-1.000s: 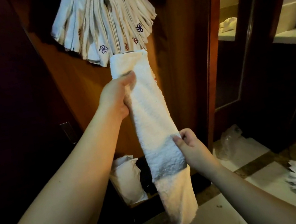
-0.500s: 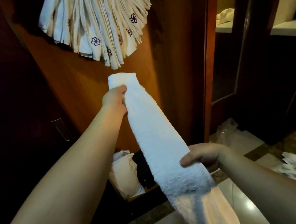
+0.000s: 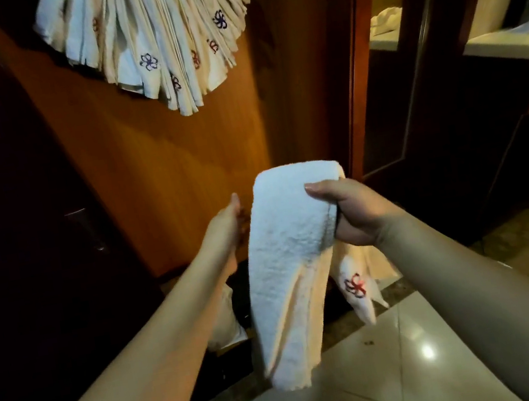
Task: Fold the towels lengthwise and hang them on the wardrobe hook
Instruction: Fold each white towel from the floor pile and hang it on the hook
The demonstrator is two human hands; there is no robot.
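Folded white terry towel (image 3: 293,251) draping between hands; right hand (image 3: 353,210) gripping its right edge, left hand (image 3: 225,225) touching left edge, fingers straight.

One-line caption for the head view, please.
Right hand grips a folded white towel beside the left hand, below hung towels.

Warm light falls on an orange-brown wooden wardrobe panel (image 3: 181,165) dead ahead, with a dark door (image 3: 14,205) and its metal handle (image 3: 87,228) on the left. To the right, a reddish wooden door frame (image 3: 356,64) opens onto a pale worktop (image 3: 508,43). Below, glossy white floor tiles (image 3: 387,371) catch a bright reflection beside a mottled stone border strip (image 3: 346,329).
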